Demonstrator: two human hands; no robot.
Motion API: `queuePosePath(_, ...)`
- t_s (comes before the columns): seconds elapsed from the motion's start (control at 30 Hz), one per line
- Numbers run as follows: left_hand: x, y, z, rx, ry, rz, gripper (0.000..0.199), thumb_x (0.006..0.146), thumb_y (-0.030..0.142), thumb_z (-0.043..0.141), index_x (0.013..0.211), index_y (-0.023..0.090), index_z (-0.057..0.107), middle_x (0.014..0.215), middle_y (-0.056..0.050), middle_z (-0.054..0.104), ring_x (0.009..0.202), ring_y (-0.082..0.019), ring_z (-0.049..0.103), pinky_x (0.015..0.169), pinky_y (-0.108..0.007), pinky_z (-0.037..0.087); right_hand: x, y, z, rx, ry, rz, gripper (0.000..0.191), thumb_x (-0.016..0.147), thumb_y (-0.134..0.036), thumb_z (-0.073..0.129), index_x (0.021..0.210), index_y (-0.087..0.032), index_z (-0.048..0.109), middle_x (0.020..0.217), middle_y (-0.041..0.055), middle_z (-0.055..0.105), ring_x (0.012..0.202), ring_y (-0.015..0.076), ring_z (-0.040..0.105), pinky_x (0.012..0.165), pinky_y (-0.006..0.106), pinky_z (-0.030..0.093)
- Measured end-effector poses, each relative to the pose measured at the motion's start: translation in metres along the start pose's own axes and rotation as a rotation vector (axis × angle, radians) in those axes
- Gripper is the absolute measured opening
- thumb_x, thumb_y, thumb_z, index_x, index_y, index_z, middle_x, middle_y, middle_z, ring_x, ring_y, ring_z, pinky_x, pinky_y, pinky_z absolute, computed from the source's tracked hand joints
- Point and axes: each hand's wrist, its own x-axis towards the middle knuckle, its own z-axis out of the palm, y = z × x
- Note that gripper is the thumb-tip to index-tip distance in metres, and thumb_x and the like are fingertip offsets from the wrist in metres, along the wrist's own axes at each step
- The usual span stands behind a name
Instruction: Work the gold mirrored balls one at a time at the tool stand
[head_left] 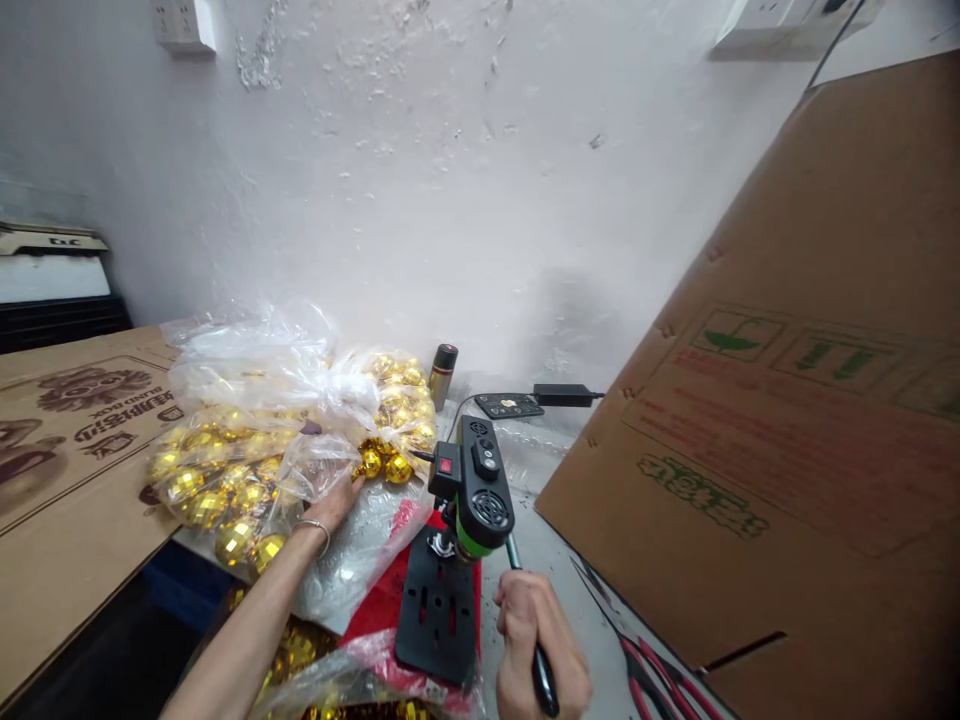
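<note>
My right hand (536, 640) is wrapped around the black-handled lever (545, 680) of a small bench drill press. The drill press (484, 490) has a black head with round vents, a red switch, a green band and a slotted black base plate (439, 620). My left hand (337, 500) reaches among clear plastic bags, beside loose gold mirror balls (371, 462). Film partly covers its fingers, so I cannot tell whether they grip a ball. A clear bag of faceted gold balls (225, 490) lies left of this hand, and another bag of gold balls (401, 400) lies behind it.
A large cardboard box (787, 380) leans in from the right, with red-handled scissors (660, 680) beside it. A flat cardboard box (82, 430) occupies the left. A cylindrical bottle (443, 372), a dark remote-like panel (510, 405) and a black power adapter (562, 395) sit near the wall.
</note>
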Motion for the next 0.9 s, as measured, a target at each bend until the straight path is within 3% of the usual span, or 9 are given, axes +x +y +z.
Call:
queuePosePath(0.13,-0.012,0.004,-0.003,-0.068,-0.055,-0.142,0.031,0.087,0.042,0.075,0.111,0.021,0.073,0.121,-0.015,0.079,0.138,-0.044,0.061,0.121,-0.058,0.041,0.002,0.002,-0.004,0.0,-0.025,-0.021,0.028,0.105,-0.005,0.045,0.084,-0.023,0.049,0.074,-0.0041,0.052,0.062,0.0084,0.051,0.057,0.02,0.043)
queuePosePath(0.23,-0.036,0.009,-0.002,-0.197,-0.114,-0.219,0.046,0.089,0.055,0.066,0.118,0.019,0.071,0.126,-0.018,0.078,0.135,-0.044,0.065,0.116,-0.057,0.047,0.002,0.0,-0.004,-0.007,-0.044,-0.015,0.029,0.105,-0.004,0.045,0.084,-0.023,0.048,0.074,-0.0043,0.052,0.063,0.0081,0.051,0.058,0.019,0.044)
queuePosePath(0.37,-0.084,0.024,0.011,-0.468,-0.257,-0.259,0.064,0.095,0.068,0.052,0.134,0.018,0.062,0.131,-0.017,0.078,0.12,-0.032,0.076,0.1,-0.045,0.062,0.002,-0.002,-0.007,-0.01,-0.062,-0.001,0.029,0.105,-0.004,0.045,0.084,-0.023,0.048,0.074,-0.004,0.051,0.064,0.0086,0.051,0.058,0.02,0.044)
queuePosePath(0.47,-0.115,0.037,0.021,-0.805,-0.369,-0.336,0.074,0.09,0.072,0.063,0.141,0.019,0.055,0.132,-0.016,0.077,0.117,-0.031,0.077,0.099,-0.046,0.064,0.003,-0.003,-0.009,-0.012,-0.081,-0.01,0.028,0.105,-0.004,0.045,0.084,-0.023,0.048,0.074,-0.0038,0.051,0.064,0.0092,0.051,0.059,0.021,0.044)
queuePosePath(0.53,-0.127,0.043,0.024,-0.9,-0.384,-0.334,0.077,0.085,0.074,0.071,0.138,0.019,0.058,0.133,-0.015,0.077,0.121,-0.033,0.075,0.103,-0.048,0.062,0.004,-0.003,-0.01,-0.022,-0.092,-0.028,0.028,0.105,-0.004,0.044,0.085,-0.023,0.049,0.074,-0.0038,0.052,0.064,0.0092,0.052,0.059,0.021,0.044)
queuePosePath(0.7,-0.142,0.042,0.032,-0.74,-0.323,-0.165,0.072,0.087,0.073,0.071,0.132,0.018,0.067,0.141,-0.014,0.073,0.137,-0.036,0.065,0.121,-0.049,0.048,0.007,-0.006,-0.011,-0.034,-0.103,-0.047,0.028,0.104,-0.003,0.044,0.086,-0.023,0.051,0.075,-0.0036,0.053,0.064,0.009,0.053,0.058,0.021,0.044)
queuePosePath(0.9,-0.149,0.028,0.052,-0.547,-0.26,-0.151,0.062,0.088,0.063,0.07,0.131,0.018,0.066,0.134,-0.016,0.076,0.126,-0.036,0.071,0.112,-0.052,0.054,0.009,-0.007,-0.012,-0.028,-0.113,-0.04,0.027,0.105,-0.004,0.045,0.087,-0.023,0.052,0.075,-0.0026,0.056,0.067,0.0103,0.058,0.058,0.022,0.045)
